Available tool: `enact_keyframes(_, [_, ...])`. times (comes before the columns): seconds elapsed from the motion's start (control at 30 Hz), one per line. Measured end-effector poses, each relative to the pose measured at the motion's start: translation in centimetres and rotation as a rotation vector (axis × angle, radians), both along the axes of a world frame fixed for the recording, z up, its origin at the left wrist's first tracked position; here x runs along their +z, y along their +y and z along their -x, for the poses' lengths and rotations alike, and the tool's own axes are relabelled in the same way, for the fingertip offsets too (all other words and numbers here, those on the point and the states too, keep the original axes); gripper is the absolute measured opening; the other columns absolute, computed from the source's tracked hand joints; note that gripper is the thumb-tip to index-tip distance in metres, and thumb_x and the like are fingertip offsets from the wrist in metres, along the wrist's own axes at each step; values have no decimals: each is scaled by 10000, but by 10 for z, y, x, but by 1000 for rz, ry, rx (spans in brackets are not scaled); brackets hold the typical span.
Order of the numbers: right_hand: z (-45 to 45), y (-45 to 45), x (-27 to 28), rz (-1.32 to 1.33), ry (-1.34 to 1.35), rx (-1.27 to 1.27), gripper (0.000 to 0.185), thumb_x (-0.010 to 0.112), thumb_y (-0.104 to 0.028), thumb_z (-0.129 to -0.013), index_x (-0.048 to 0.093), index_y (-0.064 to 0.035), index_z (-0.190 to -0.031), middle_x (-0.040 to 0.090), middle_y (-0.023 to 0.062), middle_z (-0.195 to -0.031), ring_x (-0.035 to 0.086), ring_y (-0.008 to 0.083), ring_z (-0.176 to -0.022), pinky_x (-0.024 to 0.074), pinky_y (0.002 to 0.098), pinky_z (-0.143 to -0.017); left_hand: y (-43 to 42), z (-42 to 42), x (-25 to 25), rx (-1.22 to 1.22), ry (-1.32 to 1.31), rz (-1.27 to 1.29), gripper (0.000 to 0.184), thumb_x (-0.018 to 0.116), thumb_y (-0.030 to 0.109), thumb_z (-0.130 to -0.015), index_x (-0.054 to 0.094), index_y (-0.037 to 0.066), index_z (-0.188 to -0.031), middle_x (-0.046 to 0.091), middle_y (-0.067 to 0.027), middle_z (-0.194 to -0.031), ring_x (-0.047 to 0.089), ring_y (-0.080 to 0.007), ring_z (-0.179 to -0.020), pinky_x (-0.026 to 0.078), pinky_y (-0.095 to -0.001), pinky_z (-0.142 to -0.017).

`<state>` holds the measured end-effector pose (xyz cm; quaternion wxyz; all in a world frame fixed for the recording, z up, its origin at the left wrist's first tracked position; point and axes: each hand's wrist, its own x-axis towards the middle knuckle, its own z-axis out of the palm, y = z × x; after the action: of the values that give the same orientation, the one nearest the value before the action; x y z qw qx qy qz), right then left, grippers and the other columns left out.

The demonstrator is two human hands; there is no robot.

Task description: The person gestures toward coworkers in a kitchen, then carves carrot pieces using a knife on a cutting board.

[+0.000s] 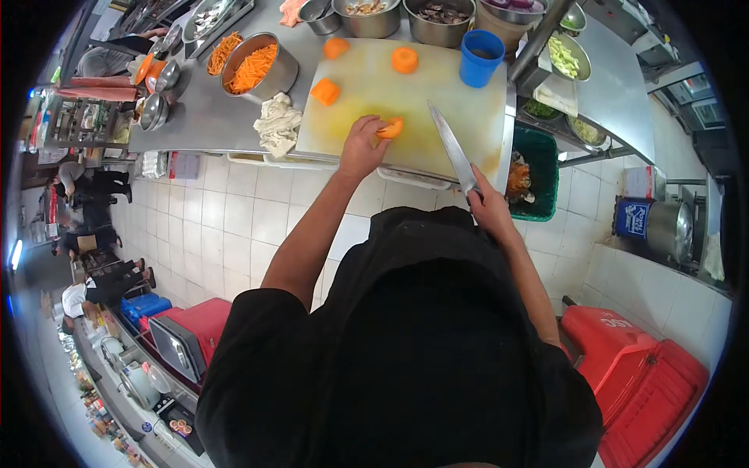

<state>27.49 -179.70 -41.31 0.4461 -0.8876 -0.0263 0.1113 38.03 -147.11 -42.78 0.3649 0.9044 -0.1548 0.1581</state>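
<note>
My left hand point(366, 145) is closed on a piece of carrot point(390, 129), over the front part of the cutting board point(351, 86). The fingers hide part of that piece. In my right hand point(488, 204) is the handle of a long kitchen knife point(452, 145). Its blade slants up and left over the board, apart from the carrot piece. Three more carrot chunks lie on the board: one chunk point(326, 92) at the left, another chunk point(336, 48) at the back left, and a third chunk point(405, 60) at the back.
A blue cup point(481, 59) stands at the board's back right corner. To the left are a pot of carrot strips point(281, 74) and a crumpled white cloth point(278, 125). Below the counter's right side is a green bin point(548, 179). Other people point(94, 183) stand far left.
</note>
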Motion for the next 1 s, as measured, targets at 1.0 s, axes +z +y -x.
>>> enact_keyframes(1.0, [-45,-30,-9,-324,221,152,670,550,-183,-951,326,-201,-1582,679,301,-1097,659,477,-989,520,548,-869,-16,24,-20,352,423,266,408,671,-52,-920,587,-77,-1319,667,-154,-1244,661,-208,-1119,534,-322,-980])
